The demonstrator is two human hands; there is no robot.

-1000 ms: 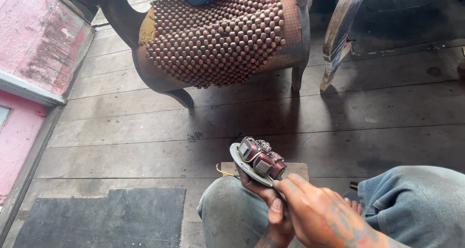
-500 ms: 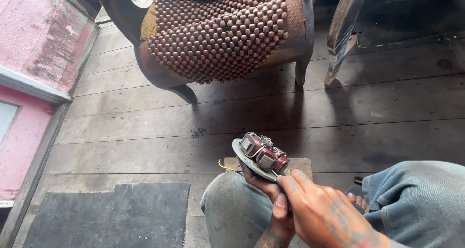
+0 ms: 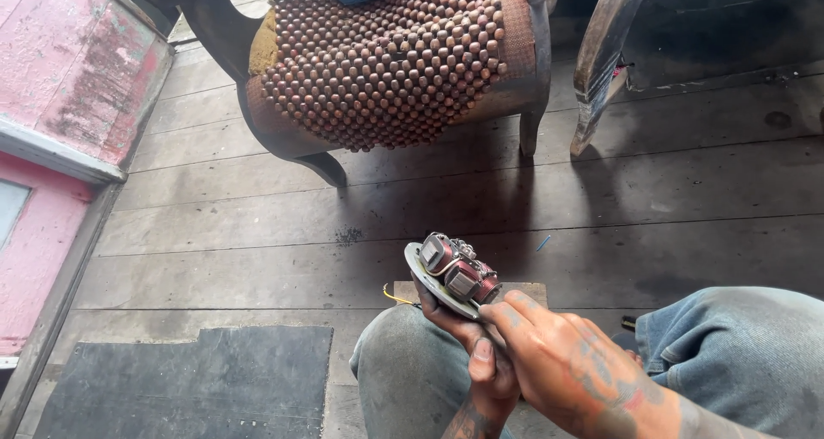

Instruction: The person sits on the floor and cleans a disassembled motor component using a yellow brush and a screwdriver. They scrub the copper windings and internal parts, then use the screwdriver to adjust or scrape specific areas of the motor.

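Round metal stator plate with copper-wound coils, held tilted above the knees over a plank floor. Left hand beneath, fingers clamped on the plate's lower edge, thumb pointing up. Right hand alongside, fingertips together, touching the rim below the coils. Beyond: chair with beaded seat cover; black mat at lower left; small board just behind the plate.

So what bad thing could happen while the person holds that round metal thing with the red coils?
It might slip: both the left hand and the right hand grip the round metal plate with coils only at its lower edge, tilted over the knees, above the hard wooden floor. The thin yellow wire hanging from it could also snag on the jeans and tear.
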